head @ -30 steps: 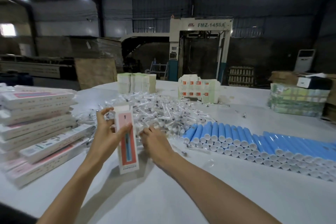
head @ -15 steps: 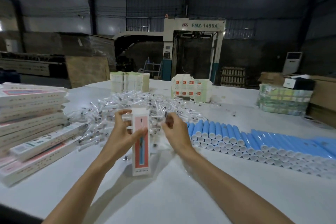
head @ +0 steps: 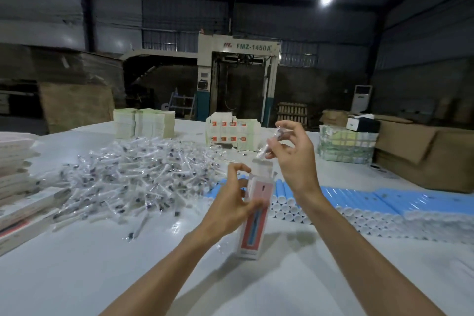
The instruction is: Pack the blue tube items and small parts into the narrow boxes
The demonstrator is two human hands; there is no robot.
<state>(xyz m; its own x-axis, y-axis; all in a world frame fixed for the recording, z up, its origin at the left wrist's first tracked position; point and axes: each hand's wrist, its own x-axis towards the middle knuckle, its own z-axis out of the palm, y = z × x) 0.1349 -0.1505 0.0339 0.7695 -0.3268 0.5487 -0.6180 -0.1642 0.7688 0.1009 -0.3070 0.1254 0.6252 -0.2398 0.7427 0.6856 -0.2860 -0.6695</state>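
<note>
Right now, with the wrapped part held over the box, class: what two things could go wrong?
1. The wrapped part, pinched at a tilt by the right hand, may catch the top edge of the narrow box and drop.
2. The left hand holds the box one-handed at mid-height; a downward push could tip it toward the blue tubes.

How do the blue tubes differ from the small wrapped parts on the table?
The blue tubes lie in neat side-by-side rows; the small wrapped parts sit in a loose heap. The tubes are blue with white caps; the parts are clear-wrapped and thinner. Both rest on the white table.
</note>
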